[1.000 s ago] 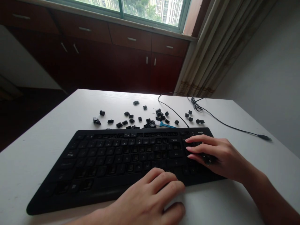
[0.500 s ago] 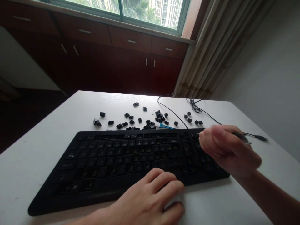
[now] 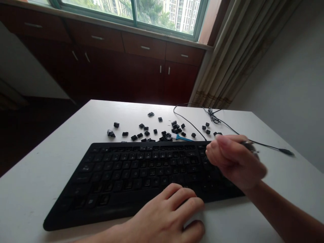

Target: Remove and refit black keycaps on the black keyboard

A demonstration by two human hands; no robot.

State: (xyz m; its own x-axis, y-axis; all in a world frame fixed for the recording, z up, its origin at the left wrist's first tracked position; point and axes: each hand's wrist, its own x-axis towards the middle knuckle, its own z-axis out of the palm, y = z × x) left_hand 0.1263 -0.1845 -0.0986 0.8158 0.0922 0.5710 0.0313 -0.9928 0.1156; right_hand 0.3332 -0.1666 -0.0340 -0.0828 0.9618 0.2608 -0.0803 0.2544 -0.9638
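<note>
A black keyboard (image 3: 121, 195) lies across the white table, with several keycaps off and their sockets bare. My left hand (image 3: 167, 212) rests palm down over its front edge, fingers bent and apart, thumb away from them; the fingertips are hidden. Above the keyboard's right end, my right hand (image 3: 235, 162) is closed in a fist. A small, blurred metallic thing (image 3: 250, 146) sticks out behind the fist; its kind is unclear. Loose black keycaps (image 3: 165, 136) lie scattered beyond the keyboard. Among them is a blue-handled brush (image 3: 183, 137) with pale bristles.
A black cable (image 3: 189, 123) runs from the keyboard's back to a tied bundle (image 3: 214, 115), and its plug (image 3: 287, 152) lies at the right. Beyond the white table (image 3: 76, 125) stand reddish-brown cabinets (image 3: 144, 77) under a window. A curtain (image 3: 220, 74) hangs at right.
The view has shifted slightly, so the keyboard and table sit a little further right. My right fist has moved left over the keyboard. My left hand keeps its place on the keyboard.
</note>
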